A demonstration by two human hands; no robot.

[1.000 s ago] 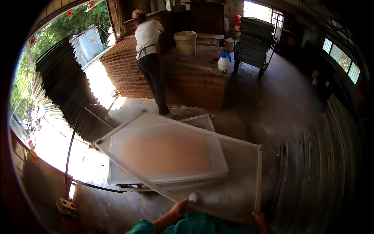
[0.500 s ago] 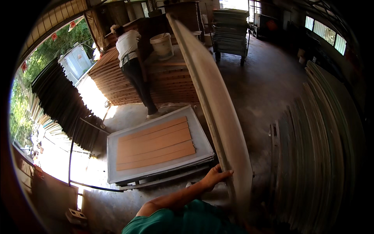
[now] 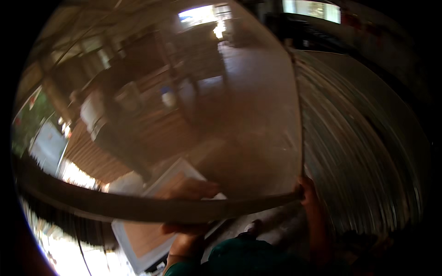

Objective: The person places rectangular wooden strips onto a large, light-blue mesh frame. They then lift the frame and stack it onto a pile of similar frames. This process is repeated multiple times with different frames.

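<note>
Presently, I have the left hand point(image 3: 186, 230) closed around the lower bar point(image 3: 106, 205) of a large, brown-framed, translucent mesh screen point(image 3: 251, 124), the right hand point(image 3: 308, 191) around its corner. Raised before me, it seems light, its mesh delicate: hold bars only. Rightward stand stacked grey-brown panels point(image 3: 363, 147).

Plain, dark teal-green cloth top point(image 3: 241, 257) is worn, rounded at the torso. Left sleeve point(image 3: 180, 268), same green, is cut short of the bare left forearm point(image 3: 184, 248). Right forearm point(image 3: 317, 225) is bare too; right sleeve is lost in shadow. Left hand point(image 3: 186, 228) and right hand point(image 3: 308, 191) are bare; fine detail is blurred.
</note>
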